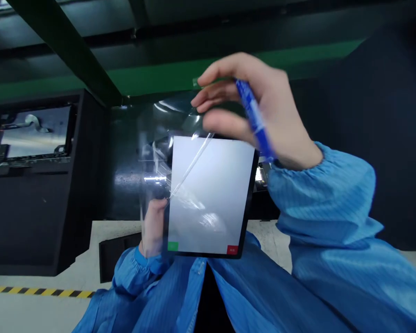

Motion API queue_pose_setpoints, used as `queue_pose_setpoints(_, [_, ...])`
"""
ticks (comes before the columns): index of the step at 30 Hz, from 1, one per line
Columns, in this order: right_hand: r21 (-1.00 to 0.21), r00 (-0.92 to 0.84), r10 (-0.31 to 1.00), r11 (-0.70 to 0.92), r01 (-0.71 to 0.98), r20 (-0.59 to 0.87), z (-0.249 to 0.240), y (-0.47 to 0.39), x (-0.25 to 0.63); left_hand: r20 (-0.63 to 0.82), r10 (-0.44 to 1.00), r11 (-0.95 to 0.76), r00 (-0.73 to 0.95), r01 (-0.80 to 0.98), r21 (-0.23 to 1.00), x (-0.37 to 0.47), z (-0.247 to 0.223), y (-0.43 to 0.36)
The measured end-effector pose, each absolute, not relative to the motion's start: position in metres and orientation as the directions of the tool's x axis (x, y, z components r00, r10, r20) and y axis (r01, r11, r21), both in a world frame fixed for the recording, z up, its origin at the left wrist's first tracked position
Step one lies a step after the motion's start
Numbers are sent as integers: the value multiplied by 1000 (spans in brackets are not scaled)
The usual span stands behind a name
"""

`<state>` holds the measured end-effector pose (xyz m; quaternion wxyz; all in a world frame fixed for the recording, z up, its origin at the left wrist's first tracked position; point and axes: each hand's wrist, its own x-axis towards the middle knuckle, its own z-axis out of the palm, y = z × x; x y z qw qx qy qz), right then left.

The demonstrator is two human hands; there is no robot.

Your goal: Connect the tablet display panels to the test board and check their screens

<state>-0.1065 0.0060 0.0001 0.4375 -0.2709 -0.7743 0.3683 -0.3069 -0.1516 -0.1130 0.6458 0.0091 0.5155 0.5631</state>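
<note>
A tablet-sized screen point(211, 194) with a black frame shows a lit white picture, with a green box at its lower left and a red one at its lower right. My left hand point(154, 226) grips the left edge, thumb on the front. Clear plastic film point(159, 152) spreads over the screen's left side and rises off it, with a bright diagonal fold. Above the screen, my right hand point(249, 101) pinches the film's upper part between thumb and fingers; the exact grip is blurred. A blue pen-like stick point(254, 120) with white print lies across that palm.
On the left, a black box point(31, 208) holds an opened device point(34, 132) with a silver panel and pale ribbon cable. A dark work surface point(125, 138) lies behind the screen. Black-and-yellow tape point(38, 291) runs along the floor. A large dark panel point(374, 138) stands right.
</note>
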Motion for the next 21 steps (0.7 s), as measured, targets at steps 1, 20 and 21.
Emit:
queue_pose_setpoints(1, [-802, -527, 731, 580, 144, 434, -4, 4, -100, -659, 736, 366, -158, -725, 583, -307, -111, -151])
queue_pose_setpoints(20, [-982, -347, 933, 29, -187, 94, -79, 28, -103, -589, 767, 251, -254, -727, 640, -298, -83, -143])
queue_pose_setpoints(21, [-978, -346, 937, -32, -205, 42, -79, 29, -104, -583, 770, 246, -259, -723, 645, -296, -83, -144])
